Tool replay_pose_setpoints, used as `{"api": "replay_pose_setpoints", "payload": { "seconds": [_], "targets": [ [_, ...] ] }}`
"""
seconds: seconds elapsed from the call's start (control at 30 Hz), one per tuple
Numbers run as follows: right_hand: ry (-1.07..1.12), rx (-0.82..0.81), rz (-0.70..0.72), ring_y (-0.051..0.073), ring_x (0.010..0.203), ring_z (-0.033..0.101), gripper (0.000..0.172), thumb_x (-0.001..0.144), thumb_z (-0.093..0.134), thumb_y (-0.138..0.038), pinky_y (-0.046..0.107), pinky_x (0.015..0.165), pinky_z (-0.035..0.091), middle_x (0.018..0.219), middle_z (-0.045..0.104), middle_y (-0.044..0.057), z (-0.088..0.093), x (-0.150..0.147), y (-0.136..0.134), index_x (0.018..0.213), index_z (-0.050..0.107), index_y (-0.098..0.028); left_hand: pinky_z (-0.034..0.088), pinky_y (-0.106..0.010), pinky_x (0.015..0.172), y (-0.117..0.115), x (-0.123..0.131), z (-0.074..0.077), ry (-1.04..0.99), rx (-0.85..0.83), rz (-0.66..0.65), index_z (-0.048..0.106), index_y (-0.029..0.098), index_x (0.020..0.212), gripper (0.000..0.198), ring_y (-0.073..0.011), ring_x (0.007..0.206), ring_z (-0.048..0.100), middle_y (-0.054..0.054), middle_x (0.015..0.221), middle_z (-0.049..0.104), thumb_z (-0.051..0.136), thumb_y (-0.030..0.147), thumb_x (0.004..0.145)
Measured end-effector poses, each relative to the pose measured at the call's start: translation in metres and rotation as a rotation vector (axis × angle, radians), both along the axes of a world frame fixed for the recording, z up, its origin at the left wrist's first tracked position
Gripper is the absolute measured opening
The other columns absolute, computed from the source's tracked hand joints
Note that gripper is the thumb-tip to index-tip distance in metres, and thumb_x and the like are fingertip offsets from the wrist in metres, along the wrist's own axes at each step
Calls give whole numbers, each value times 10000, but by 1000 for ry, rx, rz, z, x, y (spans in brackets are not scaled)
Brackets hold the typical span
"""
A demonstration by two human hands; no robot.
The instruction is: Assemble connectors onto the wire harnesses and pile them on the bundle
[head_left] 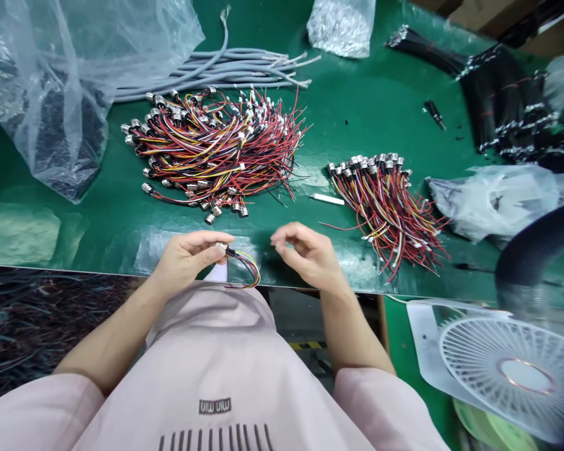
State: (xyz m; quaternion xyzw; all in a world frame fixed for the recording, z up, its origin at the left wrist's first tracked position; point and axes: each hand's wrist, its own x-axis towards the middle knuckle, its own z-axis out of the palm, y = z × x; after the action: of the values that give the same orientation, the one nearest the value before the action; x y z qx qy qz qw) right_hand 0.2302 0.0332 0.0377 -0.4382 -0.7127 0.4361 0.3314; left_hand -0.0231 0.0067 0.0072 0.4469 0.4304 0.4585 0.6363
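My left hand is closed at the front edge of the bench. Its thumb and fingers pinch the metal connector of a short wire harness, whose red, yellow, black and white wires curve down to the right. A little to the right, my right hand is curled, thumb and forefinger tips drawn together; anything between them is too small to make out. Behind my hands lies a large pile of similar harnesses. A smaller bundle of harnesses rests to the right, connectors towards the back.
A white pen-like stick lies between the piles. Grey cables and plastic bags are at the back left. Black cable bundles occupy the back right. A white fan and a black flexible hose stand at the right.
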Motion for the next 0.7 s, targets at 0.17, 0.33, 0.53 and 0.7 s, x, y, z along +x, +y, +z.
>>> {"api": "replay_pose_setpoints", "payload": {
  "seconds": [0.17,0.33,0.53,0.7],
  "targets": [
    [-304,-350,429,133,743,630,188,802,511,-70,242,696,480,785,671,36,11,57,-61,790,673,-165,555,-165,632,1,1,2,-65,-40,18,785,213,958,206,-92,621,681,-20,740,761,786,247,754],
    [-1092,-639,543,233,682,688,158,716,587,-28,286,605,467,680,696,82,-7,66,-115,744,696,-139,585,-201,673,2,6,7,-127,-58,-21,778,223,975,234,-115,691,709,-44,901,786,783,205,741],
    [-312,95,140,167,787,670,195,903,477,-123,282,715,519,840,705,61,17,18,-64,922,656,-200,605,-270,749,-2,5,3,-48,-42,-36,759,186,1028,296,-195,870,732,-91,985,777,783,251,741],
    [48,-73,8,138,744,658,77,886,566,-189,271,711,524,810,698,31,17,-34,-26,864,639,-188,594,-285,803,-4,3,2,-26,-3,-76,753,191,1049,297,-201,913,730,-96,1025,771,771,257,760]
  ]
}}
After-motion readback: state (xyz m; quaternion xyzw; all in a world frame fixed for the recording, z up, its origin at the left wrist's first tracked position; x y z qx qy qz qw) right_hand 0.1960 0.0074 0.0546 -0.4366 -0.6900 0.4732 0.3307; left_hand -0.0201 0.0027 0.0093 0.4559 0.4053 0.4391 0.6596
